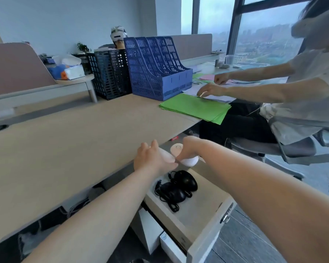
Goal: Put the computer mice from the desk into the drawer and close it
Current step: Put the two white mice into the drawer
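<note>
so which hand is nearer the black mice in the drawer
Left, narrowly. The left hand hovers just above and left of the black mice at the desk edge; the right hand, holding a white object, sits slightly farther back over the drawer.

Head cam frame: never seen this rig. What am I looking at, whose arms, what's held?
There is no robot here. A person wears one wide-angle camera on the head, looking forward and down, so the two bare arms coming in from the bottom are the wearer's own.

The left hand and right hand meet above the open drawer, handling white rounded objects, probably white mice; the exact grip is hidden.

Two black wired mice already lie in the drawer.

On the desk stand a blue file rack and green paper. A second person seated on the right sorts sheets.
</note>
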{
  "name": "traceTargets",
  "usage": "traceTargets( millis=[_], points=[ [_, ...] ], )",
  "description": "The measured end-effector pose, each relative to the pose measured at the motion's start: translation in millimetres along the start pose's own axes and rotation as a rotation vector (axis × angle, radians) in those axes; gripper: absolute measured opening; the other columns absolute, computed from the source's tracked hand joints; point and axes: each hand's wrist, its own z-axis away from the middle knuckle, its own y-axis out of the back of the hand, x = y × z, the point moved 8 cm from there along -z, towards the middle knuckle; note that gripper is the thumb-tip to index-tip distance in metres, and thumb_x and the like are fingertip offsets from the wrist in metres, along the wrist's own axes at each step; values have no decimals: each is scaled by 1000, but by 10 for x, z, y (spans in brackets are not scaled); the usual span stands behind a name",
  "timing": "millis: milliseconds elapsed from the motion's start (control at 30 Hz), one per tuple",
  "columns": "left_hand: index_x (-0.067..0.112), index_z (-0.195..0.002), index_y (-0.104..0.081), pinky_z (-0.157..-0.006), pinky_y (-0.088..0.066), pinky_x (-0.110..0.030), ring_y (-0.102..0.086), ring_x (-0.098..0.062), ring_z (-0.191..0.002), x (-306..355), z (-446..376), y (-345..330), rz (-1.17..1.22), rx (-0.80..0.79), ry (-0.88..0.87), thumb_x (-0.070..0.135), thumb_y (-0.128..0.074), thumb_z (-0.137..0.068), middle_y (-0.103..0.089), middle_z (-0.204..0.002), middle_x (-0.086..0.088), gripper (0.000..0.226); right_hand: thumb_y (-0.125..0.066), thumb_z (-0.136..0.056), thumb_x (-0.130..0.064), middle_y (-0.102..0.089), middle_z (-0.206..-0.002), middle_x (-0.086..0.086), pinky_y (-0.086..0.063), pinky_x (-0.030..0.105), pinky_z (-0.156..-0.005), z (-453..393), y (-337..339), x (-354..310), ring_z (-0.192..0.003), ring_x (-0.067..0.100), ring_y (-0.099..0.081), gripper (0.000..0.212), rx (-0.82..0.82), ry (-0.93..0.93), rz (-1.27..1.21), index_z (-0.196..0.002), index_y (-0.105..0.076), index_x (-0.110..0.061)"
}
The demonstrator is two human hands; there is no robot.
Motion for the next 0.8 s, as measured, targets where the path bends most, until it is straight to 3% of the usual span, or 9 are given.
traceTargets(
  millis=[67,200,300,433,533,600,667,733,800],
  points=[
    [17,-144,-25,-102,-37,-37,-35,-28,-131,96,134,-195,-21,-32,-35,67,-69,-61,-37,-139,-11,106,-57,-89,-37,-51,-108,11,-43,28,-74,53,-119,166,-94,24,-49,37,-37,-31,42,-114,-51,-11],
    [19,-144,-25,-102,-39,-38,-38,-27,-130,216,354,-670,-57,-133,-55,68,-68,-62,-37,-139,-9,105,-65,-84,-37,-58,-124,11,-49,32,-89,60,-430,437,-112,28,-58,60,-98,-80,60,-130,-48,-3],
    [20,-138,-31,-100,-40,-39,-42,-28,-126,240,450,-973,-80,-187,-53,67,-68,-61,-41,-135,-9,97,-67,-82,-35,-58,-116,8,-50,33,-86,42,-688,578,-103,26,-58,55,-157,-103,68,-126,-51,-7],
    [19,-135,-34,-98,-39,-40,-44,-29,-124,256,489,-1277,-109,-228,-37,65,-66,-63,-43,-134,-10,92,-69,-81,-33,-56,-112,9,-50,34,-89,5,-990,709,-108,28,-58,57,-223,-111,36,-128,-53,-5],
    [20,-130,-38,-97,-38,-39,-45,-30,-122,278,484,-1483,-121,-273,-26,63,-67,-63,-44,-132,-10,85,-69,-77,-34,-65,-94,8,-56,34,-87,-49,-1215,776,-95,28,-66,39,-261,-112,54,-100,-65,-3],
    [20,-129,-41,-97,-37,-38,-43,-31,-121,284,478,-1602,-152,-286,-21,64,-66,-65,-46,-131,-9,82,-66,-74,-31,-63,-74,6,-56,31,-76,-114,-1367,808,-79,26,-66,23,-274,-121,69,-73,-62,-9],
    [20,-132,-41,-100,-34,-38,-41,-31,-123,289,484,-1724,-195,-311,-25,63,-64,-69,-46,-134,-9,79,-69,-73,-29,-59,-67,5,-52,29,-68,-138,-1508,820,-73,25,-63,23,-311,-129,79,-65,-56,-12],
    [20,-135,-41,-103,-32,-37,-38,-31,-126,282,498,-1868,-205,-346,-29,51,-63,-77,-44,-136,-10,69,-71,-76,-28,-59,-73,6,-51,29,-68,-152,-1622,808,-75,26,-61,25,-349,-116,89,-67,-55,-11],
    [20,-137,-40,-101,-33,-36,-39,-30,-126,268,513,-1982,-197,-368,-24,37,-60,-84,-44,-136,-10,59,-72,-78,-29,-62,-92,10,-53,31,-75,-171,-1712,807,-84,27,-62,22,-377,-91,105,-85,-61,-10]
  ],
)
